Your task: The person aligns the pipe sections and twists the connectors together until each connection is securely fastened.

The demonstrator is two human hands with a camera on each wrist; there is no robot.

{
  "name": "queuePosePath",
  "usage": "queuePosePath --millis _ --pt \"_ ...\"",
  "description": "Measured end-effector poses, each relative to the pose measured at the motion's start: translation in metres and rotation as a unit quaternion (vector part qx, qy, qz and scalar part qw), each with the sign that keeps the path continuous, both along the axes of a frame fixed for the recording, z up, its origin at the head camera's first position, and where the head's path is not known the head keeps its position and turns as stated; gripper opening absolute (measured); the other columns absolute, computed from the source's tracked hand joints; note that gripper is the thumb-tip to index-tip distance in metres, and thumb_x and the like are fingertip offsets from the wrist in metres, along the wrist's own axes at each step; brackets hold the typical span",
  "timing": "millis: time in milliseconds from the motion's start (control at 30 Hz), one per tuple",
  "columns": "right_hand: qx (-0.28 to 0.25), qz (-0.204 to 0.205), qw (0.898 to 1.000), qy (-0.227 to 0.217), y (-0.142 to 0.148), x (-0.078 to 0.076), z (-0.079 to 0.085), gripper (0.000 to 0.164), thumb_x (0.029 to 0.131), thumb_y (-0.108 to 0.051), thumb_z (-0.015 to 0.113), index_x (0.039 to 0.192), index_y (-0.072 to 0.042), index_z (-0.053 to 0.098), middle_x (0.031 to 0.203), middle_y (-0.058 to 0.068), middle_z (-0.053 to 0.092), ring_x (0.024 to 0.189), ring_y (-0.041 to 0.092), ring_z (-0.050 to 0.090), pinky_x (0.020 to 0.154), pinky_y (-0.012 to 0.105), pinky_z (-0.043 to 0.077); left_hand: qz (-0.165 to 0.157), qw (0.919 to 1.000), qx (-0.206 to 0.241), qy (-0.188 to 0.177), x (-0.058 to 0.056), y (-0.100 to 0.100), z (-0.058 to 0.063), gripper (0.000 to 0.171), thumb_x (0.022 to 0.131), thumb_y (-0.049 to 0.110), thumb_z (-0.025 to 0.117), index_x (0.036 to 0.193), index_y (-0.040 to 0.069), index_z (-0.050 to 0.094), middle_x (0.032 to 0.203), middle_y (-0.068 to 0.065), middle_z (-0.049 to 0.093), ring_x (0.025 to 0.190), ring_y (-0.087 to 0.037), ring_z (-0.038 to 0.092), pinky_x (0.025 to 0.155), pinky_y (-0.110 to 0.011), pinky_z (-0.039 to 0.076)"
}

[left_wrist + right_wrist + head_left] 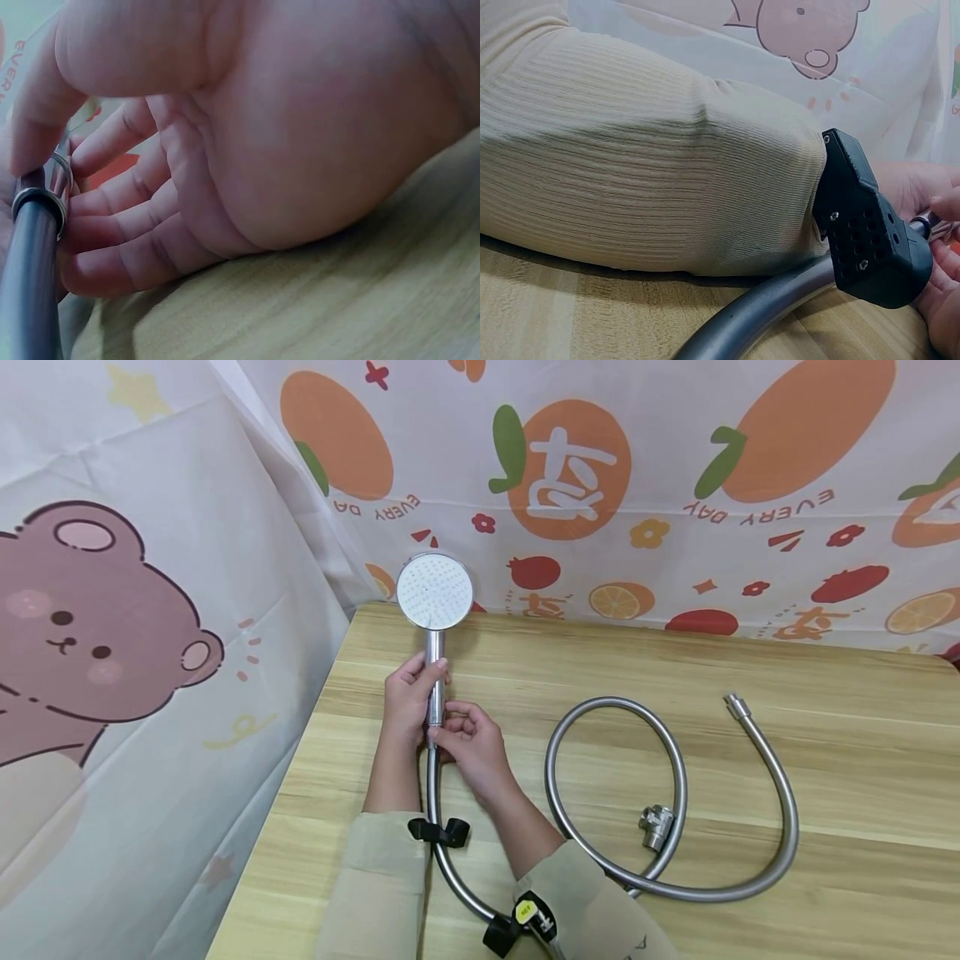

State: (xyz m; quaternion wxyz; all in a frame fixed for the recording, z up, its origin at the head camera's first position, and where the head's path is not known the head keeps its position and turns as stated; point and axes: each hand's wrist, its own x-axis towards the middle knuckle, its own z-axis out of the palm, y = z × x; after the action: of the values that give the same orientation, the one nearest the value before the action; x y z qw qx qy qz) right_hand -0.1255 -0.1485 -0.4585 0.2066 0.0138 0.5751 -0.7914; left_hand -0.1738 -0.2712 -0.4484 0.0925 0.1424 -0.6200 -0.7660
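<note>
A round chrome hand shower (435, 593) with a pale nozzle face stands over the table's back left, its face turned up. My left hand (407, 703) grips its handle, thumb along the front. Just below, my right hand (480, 752) pinches the collar where the grey metal shower hose (433, 785) meets the handle. In the left wrist view, the hose (30, 277) runs up into a shiny ring, with the fingers of my left hand (300, 150) beside it. In the right wrist view, a black wrist camera (870, 232) partly hides the joint.
The rest of the hose loops across the wooden table (862, 777), its free end fitting (737, 705) pointing to the back. A small chrome valve (656, 827) lies inside the loop, against the hose. Printed cloth (450, 460) hangs behind and at the left.
</note>
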Motion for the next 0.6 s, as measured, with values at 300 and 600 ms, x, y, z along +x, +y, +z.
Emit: queuePosePath --millis 300,600 --pt "-0.007 0.001 1.0 0.006 0.0003 -0.0006 -0.0016 0.038 0.086 -0.004 0.07 0.123 -0.008 0.06 0.096 0.009 0.069 0.074 0.013 0.065 0.061 0.025 0.056 0.0 1.0 -0.003 0.003 -0.001 -0.0002 -0.0018 0.043 0.091 0.018 0.071 0.125 -0.006 0.061 0.07 0.003 0.065 0.062 -0.009 0.054 0.055 -0.018 0.043" --pt "-0.001 0.004 1.0 0.009 -0.0001 -0.0003 -0.003 0.036 0.088 -0.004 0.067 0.123 -0.009 0.06 0.096 0.01 0.071 0.071 0.015 0.066 0.06 0.026 0.057 -0.003 1.0 -0.001 -0.003 -0.0016 -0.0023 -0.0048 0.046 0.09 0.02 0.073 0.127 -0.005 0.06 0.071 0.003 0.066 0.063 -0.009 0.054 0.057 -0.018 0.043"
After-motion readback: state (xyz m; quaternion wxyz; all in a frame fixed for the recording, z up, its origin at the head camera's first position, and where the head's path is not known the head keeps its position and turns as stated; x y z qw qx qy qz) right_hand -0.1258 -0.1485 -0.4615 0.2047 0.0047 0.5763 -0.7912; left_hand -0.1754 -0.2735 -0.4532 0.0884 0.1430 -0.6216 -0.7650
